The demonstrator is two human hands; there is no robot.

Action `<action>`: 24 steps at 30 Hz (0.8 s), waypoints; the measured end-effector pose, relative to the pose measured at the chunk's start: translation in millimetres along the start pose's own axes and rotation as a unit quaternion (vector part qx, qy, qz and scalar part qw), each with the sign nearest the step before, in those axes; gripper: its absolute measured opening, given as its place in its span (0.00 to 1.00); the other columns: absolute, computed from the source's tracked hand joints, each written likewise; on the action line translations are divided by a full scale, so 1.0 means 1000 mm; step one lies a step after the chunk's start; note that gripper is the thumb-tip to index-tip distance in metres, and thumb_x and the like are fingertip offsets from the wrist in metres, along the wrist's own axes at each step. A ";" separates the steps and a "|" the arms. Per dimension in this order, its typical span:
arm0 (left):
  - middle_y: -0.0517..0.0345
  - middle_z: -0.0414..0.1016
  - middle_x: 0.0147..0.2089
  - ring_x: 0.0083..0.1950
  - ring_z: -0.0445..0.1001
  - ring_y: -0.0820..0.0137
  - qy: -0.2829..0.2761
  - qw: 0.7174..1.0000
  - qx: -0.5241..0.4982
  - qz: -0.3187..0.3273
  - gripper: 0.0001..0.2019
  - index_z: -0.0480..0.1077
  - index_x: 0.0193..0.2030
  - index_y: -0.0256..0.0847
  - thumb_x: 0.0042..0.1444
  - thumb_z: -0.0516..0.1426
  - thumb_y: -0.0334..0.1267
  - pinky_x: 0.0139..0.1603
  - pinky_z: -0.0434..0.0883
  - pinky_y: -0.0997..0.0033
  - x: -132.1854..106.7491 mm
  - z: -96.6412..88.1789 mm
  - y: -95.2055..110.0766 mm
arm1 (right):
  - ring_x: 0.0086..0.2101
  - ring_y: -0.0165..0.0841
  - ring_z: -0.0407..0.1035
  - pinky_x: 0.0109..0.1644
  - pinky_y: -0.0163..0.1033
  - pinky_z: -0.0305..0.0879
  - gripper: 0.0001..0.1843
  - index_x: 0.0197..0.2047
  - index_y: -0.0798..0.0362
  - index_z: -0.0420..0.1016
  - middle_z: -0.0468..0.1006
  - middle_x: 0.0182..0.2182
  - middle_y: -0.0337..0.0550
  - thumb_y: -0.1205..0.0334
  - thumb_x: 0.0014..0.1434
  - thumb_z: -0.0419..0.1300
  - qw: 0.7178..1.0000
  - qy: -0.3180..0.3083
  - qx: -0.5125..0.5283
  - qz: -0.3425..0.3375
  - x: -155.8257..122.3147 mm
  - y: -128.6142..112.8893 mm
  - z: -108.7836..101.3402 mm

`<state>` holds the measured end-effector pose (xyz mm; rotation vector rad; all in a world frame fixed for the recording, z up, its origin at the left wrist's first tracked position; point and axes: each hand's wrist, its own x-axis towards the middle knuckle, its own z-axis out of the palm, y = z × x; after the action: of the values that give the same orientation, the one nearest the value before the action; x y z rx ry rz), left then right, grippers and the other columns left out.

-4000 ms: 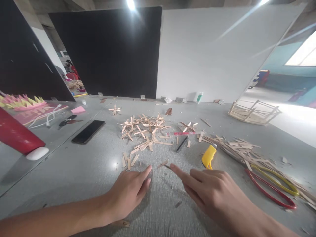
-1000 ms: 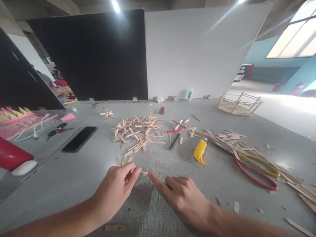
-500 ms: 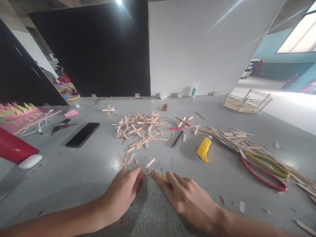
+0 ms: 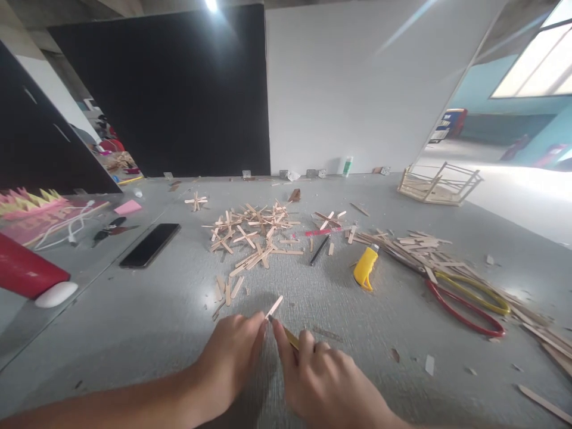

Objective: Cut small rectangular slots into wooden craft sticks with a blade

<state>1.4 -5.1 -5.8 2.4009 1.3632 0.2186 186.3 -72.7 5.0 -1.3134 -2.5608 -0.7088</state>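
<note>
My left hand (image 4: 230, 357) is closed on a small wooden craft stick (image 4: 275, 306), whose far end sticks out beyond my fingertips at a slant. In my right hand (image 4: 328, 376) is a slim yellow craft knife (image 4: 291, 339), the index finger stretched along it. The knife's dark tip meets or nearly meets the stick just beside my left fingers; exact contact is too small to tell. Short cut pieces of stick (image 4: 228, 292) lie just ahead of my left hand. Farther off is a pile of crossed craft sticks (image 4: 254, 223), several joined into star shapes.
To the right lie a yellow cutter (image 4: 366, 268), large scissors with red and yellow handles (image 4: 469, 322) and a heap of thin sticks (image 4: 424, 244). A black pen (image 4: 320, 250) rests mid-table. On the left are a phone (image 4: 151, 245) and a red bottle (image 4: 31, 265).
Both hands have come slightly nearer to me. The knife has turned steeper, and the craft stick points more away from me. The view has shifted a little.
</note>
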 end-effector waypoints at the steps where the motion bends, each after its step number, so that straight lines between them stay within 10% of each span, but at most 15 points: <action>1: 0.57 0.71 0.21 0.21 0.67 0.67 -0.001 1.000 0.002 -0.003 0.21 0.63 0.26 0.43 0.71 0.41 0.38 0.25 0.50 0.68 0.000 0.001 0.000 | 0.16 0.31 0.65 0.16 0.36 0.53 0.20 0.58 0.69 0.72 0.73 0.21 0.45 0.73 0.64 0.53 1.000 0.006 -0.005 0.003 0.000 -0.003 0.000; 10: 0.52 0.75 0.25 0.25 0.72 0.63 0.031 1.000 -0.002 -0.006 0.21 0.69 0.31 0.41 0.70 0.41 0.36 0.27 0.53 0.66 -0.006 0.000 0.003 | 0.20 0.28 0.68 0.22 0.37 0.55 0.28 0.70 0.51 0.60 0.75 0.29 0.35 0.70 0.68 0.56 0.969 -0.051 0.050 -0.238 0.025 0.096 0.022; 19: 0.57 0.74 0.23 0.22 0.71 0.65 0.038 0.999 -0.022 0.006 0.22 0.66 0.29 0.43 0.72 0.40 0.39 0.26 0.54 0.67 -0.007 0.007 -0.003 | 0.17 0.33 0.68 0.17 0.36 0.53 0.24 0.60 0.67 0.69 0.72 0.23 0.43 0.74 0.60 0.55 0.998 -0.049 -0.036 0.001 0.005 -0.008 0.005; 24: 0.55 0.75 0.25 0.25 0.73 0.64 0.065 0.998 -0.020 0.005 0.21 0.65 0.30 0.43 0.72 0.39 0.39 0.28 0.56 0.68 -0.006 0.005 -0.005 | 0.22 0.32 0.70 0.20 0.39 0.53 0.24 0.62 0.60 0.67 0.76 0.29 0.44 0.69 0.64 0.58 0.991 -0.046 0.034 -0.117 0.027 0.053 0.012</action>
<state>-4.4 -9.3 -11.7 2.3982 1.3880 0.4065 213.2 -21.7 22.0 -1.0597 -2.8179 -0.6040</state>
